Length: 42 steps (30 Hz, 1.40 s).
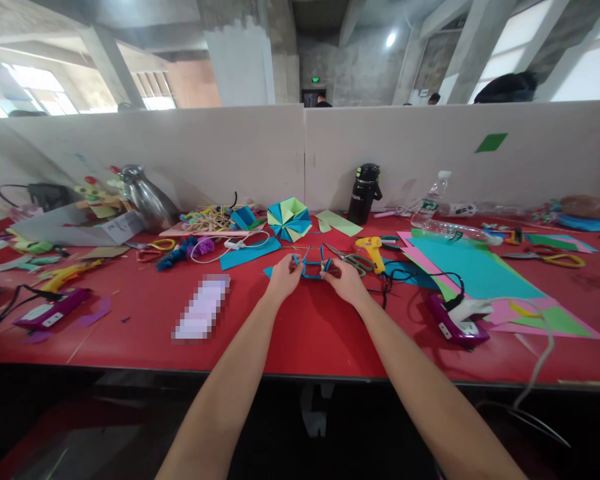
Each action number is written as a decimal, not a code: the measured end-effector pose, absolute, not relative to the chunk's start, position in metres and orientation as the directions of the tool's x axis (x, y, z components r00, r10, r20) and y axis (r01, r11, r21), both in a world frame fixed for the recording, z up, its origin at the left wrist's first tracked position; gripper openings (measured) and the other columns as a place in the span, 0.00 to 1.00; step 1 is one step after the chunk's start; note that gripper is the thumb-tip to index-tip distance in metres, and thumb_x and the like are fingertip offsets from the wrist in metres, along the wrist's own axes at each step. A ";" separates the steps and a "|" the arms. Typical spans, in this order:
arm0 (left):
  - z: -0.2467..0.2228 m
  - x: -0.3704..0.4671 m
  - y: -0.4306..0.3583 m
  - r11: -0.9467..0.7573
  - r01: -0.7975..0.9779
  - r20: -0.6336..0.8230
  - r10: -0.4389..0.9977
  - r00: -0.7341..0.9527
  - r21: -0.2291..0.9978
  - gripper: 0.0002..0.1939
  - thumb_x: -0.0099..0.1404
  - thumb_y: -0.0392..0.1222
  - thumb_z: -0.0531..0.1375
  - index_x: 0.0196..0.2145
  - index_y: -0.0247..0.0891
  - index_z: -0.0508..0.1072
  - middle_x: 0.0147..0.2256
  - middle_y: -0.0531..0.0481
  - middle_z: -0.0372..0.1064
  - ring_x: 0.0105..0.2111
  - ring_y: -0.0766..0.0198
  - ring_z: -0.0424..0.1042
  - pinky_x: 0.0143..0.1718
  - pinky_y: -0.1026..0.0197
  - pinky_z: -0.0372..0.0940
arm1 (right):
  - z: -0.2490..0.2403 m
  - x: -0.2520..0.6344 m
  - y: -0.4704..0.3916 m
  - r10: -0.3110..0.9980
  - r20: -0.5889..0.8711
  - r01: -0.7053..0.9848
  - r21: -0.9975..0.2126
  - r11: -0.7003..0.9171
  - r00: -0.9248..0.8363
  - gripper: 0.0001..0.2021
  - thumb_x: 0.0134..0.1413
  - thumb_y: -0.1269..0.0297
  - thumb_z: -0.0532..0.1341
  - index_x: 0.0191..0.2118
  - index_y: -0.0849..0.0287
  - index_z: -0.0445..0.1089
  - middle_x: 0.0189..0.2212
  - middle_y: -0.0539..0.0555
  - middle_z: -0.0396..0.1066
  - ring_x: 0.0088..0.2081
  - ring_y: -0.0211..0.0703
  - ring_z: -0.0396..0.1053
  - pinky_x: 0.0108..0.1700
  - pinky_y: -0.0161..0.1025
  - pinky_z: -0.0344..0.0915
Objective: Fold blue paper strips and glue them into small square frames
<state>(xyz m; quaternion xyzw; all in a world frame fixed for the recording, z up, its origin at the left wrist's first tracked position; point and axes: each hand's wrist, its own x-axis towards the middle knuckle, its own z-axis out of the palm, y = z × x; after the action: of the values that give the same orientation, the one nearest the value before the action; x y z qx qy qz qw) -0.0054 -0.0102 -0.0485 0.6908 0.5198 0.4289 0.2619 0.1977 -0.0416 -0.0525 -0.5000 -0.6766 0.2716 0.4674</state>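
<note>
Two hands, left hand [285,277] and right hand [347,279], pinch opposite ends of a blue stick frame [314,265] just above the tabletop [310,330]; it looks light, stiff and fragile at its joints, best held by the corners.

On the red surface [130,320] lie scissors [353,260], a yellow glue gun [373,252], a black flask [364,193], a folded paper star [289,219] and coloured sheets [473,270].

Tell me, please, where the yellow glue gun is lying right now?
In the head view the yellow glue gun lies on the red table, just right of the right hand, beside the scissors.
</note>
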 end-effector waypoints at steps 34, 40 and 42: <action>-0.028 -0.001 -0.032 -0.355 0.750 0.319 0.926 0.201 0.558 0.09 0.60 0.47 0.67 0.35 0.42 0.75 0.37 0.47 0.78 0.41 0.53 0.76 0.42 0.56 0.67 | -0.052 0.196 -0.045 0.942 0.336 0.677 -0.697 0.236 0.018 0.09 0.51 0.59 0.66 0.36 0.57 0.69 0.39 0.57 0.74 0.41 0.50 0.72 0.47 0.46 0.68; -0.024 0.002 -0.036 -0.249 0.813 0.262 0.957 0.124 0.526 0.07 0.61 0.45 0.65 0.29 0.41 0.73 0.33 0.46 0.78 0.39 0.52 0.76 0.41 0.55 0.66 | -0.053 0.194 -0.044 0.951 0.303 0.738 -0.654 0.166 0.054 0.11 0.54 0.57 0.65 0.29 0.55 0.66 0.31 0.54 0.72 0.34 0.47 0.71 0.38 0.41 0.64; -0.024 0.002 -0.036 -0.232 0.820 0.248 0.962 0.113 0.524 0.07 0.61 0.45 0.64 0.29 0.41 0.73 0.34 0.45 0.78 0.39 0.50 0.76 0.41 0.54 0.66 | -0.053 0.193 -0.045 0.955 0.293 0.746 -0.647 0.155 0.056 0.09 0.55 0.59 0.65 0.29 0.55 0.67 0.30 0.54 0.73 0.33 0.46 0.71 0.36 0.40 0.63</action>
<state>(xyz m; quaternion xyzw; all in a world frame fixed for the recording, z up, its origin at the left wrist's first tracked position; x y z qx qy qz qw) 0.0020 -0.0364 -0.0240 0.7349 0.6062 0.2754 0.1291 0.1928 -0.0446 -0.0529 -0.6334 -0.6714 0.1462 0.3558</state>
